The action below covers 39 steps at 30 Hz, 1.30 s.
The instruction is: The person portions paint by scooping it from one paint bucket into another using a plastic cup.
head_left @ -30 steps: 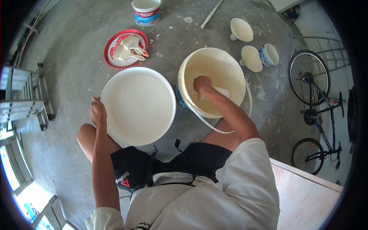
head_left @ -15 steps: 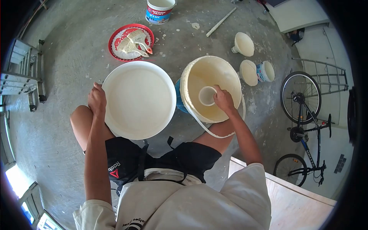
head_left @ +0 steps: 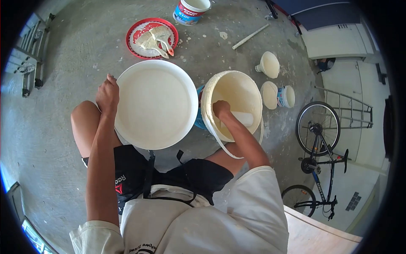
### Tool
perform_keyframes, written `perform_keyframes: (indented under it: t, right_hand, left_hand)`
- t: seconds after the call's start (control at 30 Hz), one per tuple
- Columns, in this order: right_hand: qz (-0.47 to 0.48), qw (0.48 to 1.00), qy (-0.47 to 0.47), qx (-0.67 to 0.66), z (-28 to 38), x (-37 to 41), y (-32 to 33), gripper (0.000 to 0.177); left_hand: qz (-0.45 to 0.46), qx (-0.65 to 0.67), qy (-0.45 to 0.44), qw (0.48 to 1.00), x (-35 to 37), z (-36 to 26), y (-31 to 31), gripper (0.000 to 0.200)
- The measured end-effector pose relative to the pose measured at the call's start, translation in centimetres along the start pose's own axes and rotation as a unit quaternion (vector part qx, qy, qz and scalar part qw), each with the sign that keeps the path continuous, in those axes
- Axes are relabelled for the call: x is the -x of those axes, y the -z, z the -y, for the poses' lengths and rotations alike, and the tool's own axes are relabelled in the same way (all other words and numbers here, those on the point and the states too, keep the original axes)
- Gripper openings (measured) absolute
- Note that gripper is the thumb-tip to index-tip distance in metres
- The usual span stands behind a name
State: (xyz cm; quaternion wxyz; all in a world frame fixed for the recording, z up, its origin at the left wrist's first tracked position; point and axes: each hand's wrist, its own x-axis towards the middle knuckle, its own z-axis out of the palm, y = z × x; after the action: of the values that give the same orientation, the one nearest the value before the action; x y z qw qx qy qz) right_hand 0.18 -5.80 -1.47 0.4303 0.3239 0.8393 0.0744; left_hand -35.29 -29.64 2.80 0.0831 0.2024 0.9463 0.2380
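Closed on the left rim of a wide, round white tub [head_left: 156, 103] is my left hand [head_left: 108, 95], with its thumb on top. Pale cream liquid or coating fills the view inside the tub. My right hand [head_left: 221, 109] reaches into a cream-crusted bucket [head_left: 237, 84], fingers curled. A white cup [head_left: 243, 118] lies sideways by that hand, partly behind my forearm; the hand appears to grip its end, though the exact hold is hidden. The bucket's white handle [head_left: 222, 144] hangs down its near side. Both vessels stand between my knees.
Two brushes [head_left: 154, 40] rest on a red lid [head_left: 131, 40]. Beyond stands a paint pail [head_left: 188, 16]. A pale stick [head_left: 250, 37], funnel-like containers [head_left: 269, 65] and a small tub [head_left: 287, 96] lie rightward. A bicycle [head_left: 315, 161] is at far right, a ladder [head_left: 31, 55] at left.
My right hand has moved left inside the bucket, and the cup has turned from mouth-up to sideways. My left hand stays on the tub rim. The whole view has shifted slightly.
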Motion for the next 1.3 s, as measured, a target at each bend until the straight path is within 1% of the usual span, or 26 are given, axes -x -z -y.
perform_keyframes:
  t: [0.03,0.07,0.13,0.27,0.37,0.43,0.53,0.67,0.73,0.83,0.93,1.13,1.2,1.3]
  right_hand:
    - [0.001,1.0,-0.025,-0.009,0.4,-0.5,-0.6,0.021]
    - [0.004,1.0,-0.021,-0.007,0.5,-0.9,-1.3,0.021]
    - [-0.033,0.997,-0.039,-0.059,0.1,-1.4,-1.7,0.019]
    - [-0.013,0.996,-0.058,-0.073,-0.5,-2.0,-1.2,0.02]
    - [0.0,0.997,-0.063,-0.042,-0.6,-1.9,-0.8,0.02]
    - [-0.014,0.994,-0.075,-0.082,-0.7,-1.9,-1.2,0.019]
    - [-0.031,0.992,-0.078,-0.096,-0.7,-2.1,-1.6,0.019]
    - [-0.031,0.992,-0.071,-0.099,-0.8,-1.4,-1.3,0.017]
    - [-0.047,0.996,-0.02,-0.077,-1.4,-0.2,-0.7,0.016]
    - [-0.038,0.997,0.0,-0.061,-1.8,1.6,0.4,0.016]
    - [-0.059,0.995,-0.002,-0.076,-2.2,2.5,0.8,0.016]
    - [-0.06,0.993,-0.035,-0.096,-1.4,1.6,0.9,0.016]
    - [-0.059,0.993,-0.035,-0.091,-1.1,1.3,0.8,0.016]
    - [-0.065,0.994,-0.033,-0.082,-1.3,1.6,1.0,0.016]
  left_hand:
    - [0.0,-0.001,0.005,1.0,0.0,0.0,0.0,0.057]
    - [0.003,-0.012,0.005,1.0,0.0,-0.1,0.0,0.056]
    - [0.006,-0.024,0.006,1.0,0.0,0.1,0.2,0.056]
    - [0.014,-0.011,0.003,1.0,0.1,-0.1,0.2,0.057]
    - [0.015,-0.007,-0.004,1.0,-0.2,0.0,0.0,0.057]
    - [0.016,-0.005,-0.006,1.0,-0.1,0.1,0.0,0.057]
    - [0.02,0.001,-0.009,1.0,-0.2,0.1,0.1,0.056]
    - [0.02,0.007,-0.014,1.0,-0.4,0.5,-0.2,0.056]
    - [0.021,0.017,-0.017,1.0,-0.3,0.4,-0.3,0.056]
    - [0.033,0.015,-0.014,0.999,-0.3,0.5,-0.3,0.056]
    - [0.024,0.008,-0.021,0.999,-0.3,0.3,-0.2,0.056]
    - [0.019,-0.008,-0.005,1.0,-0.2,0.2,-0.2,0.056]
    - [-0.007,0.025,-0.024,0.999,-0.1,0.2,-0.3,0.056]
    - [-0.026,0.037,-0.031,0.998,0.2,0.0,-0.1,0.056]
